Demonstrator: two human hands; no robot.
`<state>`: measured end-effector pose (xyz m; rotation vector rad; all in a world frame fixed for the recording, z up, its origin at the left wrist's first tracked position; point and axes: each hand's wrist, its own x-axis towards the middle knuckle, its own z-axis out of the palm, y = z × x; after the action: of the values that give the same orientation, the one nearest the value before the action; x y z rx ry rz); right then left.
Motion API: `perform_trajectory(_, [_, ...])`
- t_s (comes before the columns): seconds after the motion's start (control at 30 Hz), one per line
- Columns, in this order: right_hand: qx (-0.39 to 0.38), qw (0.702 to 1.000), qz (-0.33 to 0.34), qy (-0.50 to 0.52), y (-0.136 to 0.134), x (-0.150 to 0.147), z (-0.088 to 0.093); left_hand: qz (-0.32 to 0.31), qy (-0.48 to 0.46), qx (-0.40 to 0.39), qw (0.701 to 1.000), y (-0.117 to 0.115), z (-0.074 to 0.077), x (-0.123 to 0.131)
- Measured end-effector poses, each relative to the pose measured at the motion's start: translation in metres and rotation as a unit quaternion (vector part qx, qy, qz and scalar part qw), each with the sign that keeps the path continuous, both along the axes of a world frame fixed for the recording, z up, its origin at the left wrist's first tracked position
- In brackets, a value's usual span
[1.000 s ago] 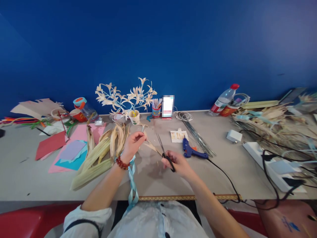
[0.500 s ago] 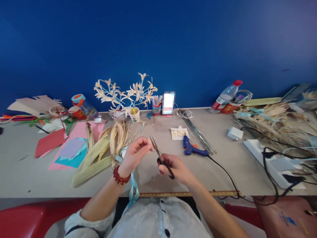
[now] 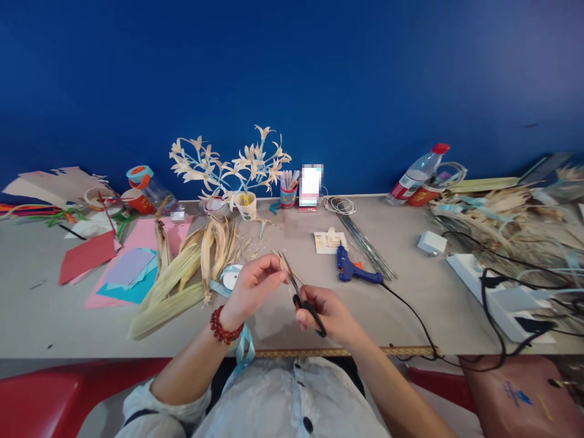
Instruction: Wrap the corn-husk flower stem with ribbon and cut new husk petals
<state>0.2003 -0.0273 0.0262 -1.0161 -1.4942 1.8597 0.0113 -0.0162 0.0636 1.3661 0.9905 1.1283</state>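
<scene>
My right hand (image 3: 331, 313) grips black-handled scissors (image 3: 312, 315), their blades pointing up and away to the left. Just left of the blades, my left hand (image 3: 253, 287) pinches a small pale piece of corn husk (image 3: 283, 264) between thumb and fingers; most of it is covered by the fingertips. Whether the blades touch the piece, I cannot tell. Beside my left wrist lies a spool of light blue ribbon (image 3: 232, 276), and a loose ribbon length (image 3: 245, 348) hangs over the table edge. Dried corn husks (image 3: 176, 283) are piled to the left.
A blue glue gun (image 3: 353, 269) and metal wires (image 3: 371, 246) lie right of my hands. Husk flowers (image 3: 249, 159) stand in cups behind, beside a phone (image 3: 311, 185). Coloured paper (image 3: 89, 258) is at left; a power strip (image 3: 483, 298) with cables is at right.
Both hands have shifted slightly right in view, still holding the scissors and the husk piece. The whole view has tilted a little, and more of the ribbon spool shows.
</scene>
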Motion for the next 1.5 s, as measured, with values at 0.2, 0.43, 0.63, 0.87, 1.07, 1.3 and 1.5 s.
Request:
perform_trajectory(0.2, [0.002,1.0,-0.005,-0.012,0.0,0.001,0.0,-0.004,0.007,-0.011,1.0,-0.001,0.0,-0.002])
perform_trajectory(0.43, [-0.006,1.0,-0.016,-0.011,-0.001,0.0,-0.005,-0.006,0.002,-0.006,1.0,-0.001,0.002,-0.001])
perform_trajectory(0.63, [-0.008,1.0,-0.022,-0.007,-0.002,0.0,-0.006,-0.008,-0.003,-0.005,1.0,-0.003,0.002,0.0])
perform_trajectory(0.87, [-0.012,1.0,-0.027,-0.006,-0.002,0.002,-0.006,-0.019,-0.014,-0.005,1.0,-0.001,0.001,0.001])
perform_trajectory(1.07, [-0.011,1.0,-0.028,-0.002,-0.001,0.002,-0.006,-0.026,-0.021,-0.006,0.999,-0.001,-0.002,0.001])
perform_trajectory(1.3, [-0.005,0.999,-0.036,-0.015,-0.001,0.003,-0.01,-0.031,-0.01,0.005,0.999,0.0,0.0,-0.001])
perform_trajectory(1.5, [0.039,0.99,-0.127,0.049,0.013,0.005,0.002,-0.115,-0.019,-0.025,0.993,0.003,-0.002,-0.006])
